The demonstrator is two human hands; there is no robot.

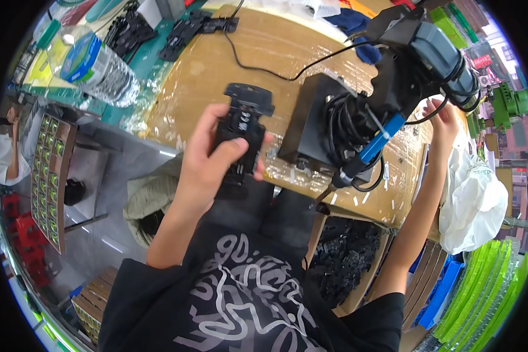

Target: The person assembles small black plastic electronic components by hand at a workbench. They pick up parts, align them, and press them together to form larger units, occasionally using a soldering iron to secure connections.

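Note:
My left hand point(208, 155) is closed around a black plastic device casing point(240, 126) with small white print, its thumb pressed across the front. The casing is held above the near edge of the work table, in front of my lap. To the right, my right hand point(444, 121) reaches over the table beyond a black machine point(393, 88) with coiled cables. Its fingers are bent inward, and whatever they pinch is too small or hidden to make out. A blue-handled tool point(381, 141) is attached among the machine's cables.
A large clear bottle point(97, 64) and more black casings point(188, 32) lie at the far left of the plastic-wrapped table point(199, 70). A box of black parts point(346, 252) sits below the edge. A white plastic bag point(472, 199) and green trays point(481, 293) are at right.

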